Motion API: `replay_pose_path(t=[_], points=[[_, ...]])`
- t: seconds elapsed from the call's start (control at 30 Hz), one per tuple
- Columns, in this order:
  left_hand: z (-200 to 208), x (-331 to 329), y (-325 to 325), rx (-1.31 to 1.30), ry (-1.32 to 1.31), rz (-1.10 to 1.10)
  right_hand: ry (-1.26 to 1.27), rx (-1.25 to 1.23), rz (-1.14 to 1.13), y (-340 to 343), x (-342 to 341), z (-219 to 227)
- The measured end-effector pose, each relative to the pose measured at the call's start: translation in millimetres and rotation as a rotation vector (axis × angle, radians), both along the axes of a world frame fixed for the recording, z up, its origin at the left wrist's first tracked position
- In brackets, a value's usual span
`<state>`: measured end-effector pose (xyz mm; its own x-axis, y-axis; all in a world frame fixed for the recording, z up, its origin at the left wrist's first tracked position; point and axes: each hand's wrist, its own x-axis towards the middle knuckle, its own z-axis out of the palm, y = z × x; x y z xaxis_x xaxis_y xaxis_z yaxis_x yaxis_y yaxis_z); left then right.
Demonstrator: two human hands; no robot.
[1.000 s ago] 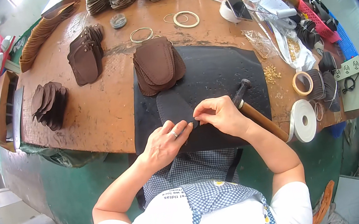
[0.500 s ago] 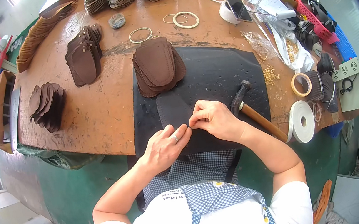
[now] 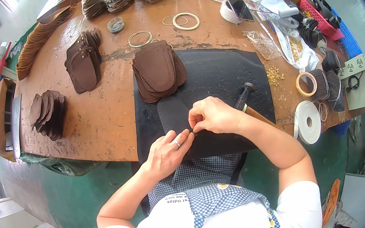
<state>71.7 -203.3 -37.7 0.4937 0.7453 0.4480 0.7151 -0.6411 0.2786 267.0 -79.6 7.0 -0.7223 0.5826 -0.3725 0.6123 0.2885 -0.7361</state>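
A dark, flat leather piece (image 3: pixel 172 111) with a rounded end and stitch holes along its edge lies on a black mat (image 3: pixel 226 63). My left hand (image 3: pixel 165 152), a ring on one finger, grips the near end of this piece with its fingers together. Right beside those fingertips, my right hand (image 3: pixel 214 115) is closed in a pinch at the piece's edge. Whatever sits in that pinch is too small and hidden to name. A stack of brown leather pieces (image 3: pixel 157 68) rests just beyond the dark one. To the right lies a hammer (image 3: pixel 246 95), its wooden handle partly behind my right forearm.
More brown leather stacks (image 3: pixel 83 67) (image 3: pixel 49 111) stand on the left of the table (image 3: pixel 101 134). On the right are small brass-coloured fittings (image 3: pixel 275 74), a masking-tape roll (image 3: pixel 306 84) and a white tape roll (image 3: pixel 308 122). Rings (image 3: pixel 186 21) and a phone (image 3: pixel 239 6) lie farther back.
My right hand has shifted slightly and turned, still pinching beside my left fingertips. My right forearm now covers more of the hammer's handle. The whole view has tilted a little.
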Motion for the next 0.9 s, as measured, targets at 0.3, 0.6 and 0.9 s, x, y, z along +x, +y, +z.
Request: replay_pose_path(t=[0.3, 0.6, 0.9], points=[[11.2, -8.9, -6.7, 0.007, -0.096, 0.136, 0.221, 0.149, -0.059, -21.4, 20.1, -9.0], [73.7, -8.3, 7.1, -0.419, -0.814, 0.467, 0.718, 0.085, -0.979, -53.5, 104.3, 4.8], [28.4, 11.8, 14.5, -0.49, -0.602, 0.548, 0.553, 0.224, -0.953, -73.4, 113.1, -8.7]])
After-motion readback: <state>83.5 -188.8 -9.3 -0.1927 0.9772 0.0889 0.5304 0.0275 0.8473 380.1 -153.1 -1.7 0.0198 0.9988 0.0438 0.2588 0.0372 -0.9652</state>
